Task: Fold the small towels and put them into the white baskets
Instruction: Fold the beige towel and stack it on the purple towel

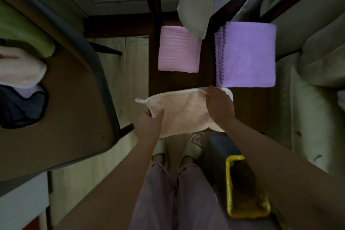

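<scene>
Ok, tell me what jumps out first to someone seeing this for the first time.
The peach towel at centre, held stretched between the left hand and the right hand at the near edge of the dark table. Beyond it lie two folded towels side by side: the pink towel on the left, the bright purple towel on the right.

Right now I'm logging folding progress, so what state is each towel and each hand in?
Peach towel: unfolded, held spread at the near edge of the dark table.
Pink towel: folded, lying flat on the table.
Purple towel: folded, flat on the table, right of the pink one.
Left hand: gripping the peach towel's left corner.
Right hand: gripping its far right edge.
</scene>
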`<state>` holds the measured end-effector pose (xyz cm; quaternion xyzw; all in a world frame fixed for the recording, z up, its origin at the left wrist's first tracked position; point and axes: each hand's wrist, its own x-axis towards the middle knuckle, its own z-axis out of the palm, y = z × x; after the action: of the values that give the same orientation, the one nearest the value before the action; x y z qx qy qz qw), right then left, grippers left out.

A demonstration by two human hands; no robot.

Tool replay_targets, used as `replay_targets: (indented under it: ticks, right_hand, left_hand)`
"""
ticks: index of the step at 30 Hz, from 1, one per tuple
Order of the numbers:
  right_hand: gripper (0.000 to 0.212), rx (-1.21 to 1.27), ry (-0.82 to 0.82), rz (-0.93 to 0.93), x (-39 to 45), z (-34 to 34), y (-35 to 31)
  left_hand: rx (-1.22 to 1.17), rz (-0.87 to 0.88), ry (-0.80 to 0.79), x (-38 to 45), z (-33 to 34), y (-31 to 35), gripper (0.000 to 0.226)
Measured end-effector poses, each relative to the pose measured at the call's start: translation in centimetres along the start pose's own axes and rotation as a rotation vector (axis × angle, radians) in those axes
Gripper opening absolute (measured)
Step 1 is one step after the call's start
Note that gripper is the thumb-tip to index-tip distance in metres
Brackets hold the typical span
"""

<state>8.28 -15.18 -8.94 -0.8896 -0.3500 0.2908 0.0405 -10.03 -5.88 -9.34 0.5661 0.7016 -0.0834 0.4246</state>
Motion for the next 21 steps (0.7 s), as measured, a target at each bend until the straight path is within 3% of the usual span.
replay_targets:
  ticks: [6, 8, 9, 11, 13, 16, 18, 21]
  right_hand:
    - [0.023, 0.209, 0.032, 0.021, -0.1, -0.3, 0.4]
    - [0.025, 0.304, 0.034, 0.034, -0.6, -0.4, 0.6]
    - [0.028, 0.38, 0.056, 0.066, -0.9, -0.5, 0.7]
    - [0.031, 0.486, 0.199, 0.151, -2.1, -0.7, 1.4]
    - [0.028, 0.494, 0.353, 0.266, -3.7, -0.4, 2.6]
    - [0.031, 0.664, 0.331, 0.591, -6.0, 0.8, 4.2]
    - [0.039, 0.775, 0.244, 0.741, -6.9, 1.8, 4.8]
    - [0.048, 0.876, 0.183, 0.757, -7.0, 2.7, 4.9]
  left_hand:
    - [-0.14, 0.051, 0.078, 0.2, -0.3, 1.6, 0.033]
    - [-0.028, 0.047, 0.198, 1.2, -1.1, 3.0, 0.049]
    - [0.067, 0.076, 0.258, 1.4, -1.3, 3.5, 0.06]
    - [0.17, 0.323, 0.329, 1.0, -1.2, 4.5, 0.063]
    - [0.273, 0.699, 0.189, 0.3, -0.1, 4.9, 0.054]
    - [0.752, 1.118, -0.113, 0.1, 2.3, 3.2, 0.066]
    - [0.866, 1.164, -0.24, 0.6, 3.4, 1.7, 0.072]
    - [0.891, 1.076, -0.264, 1.1, 4.0, 0.5, 0.08]
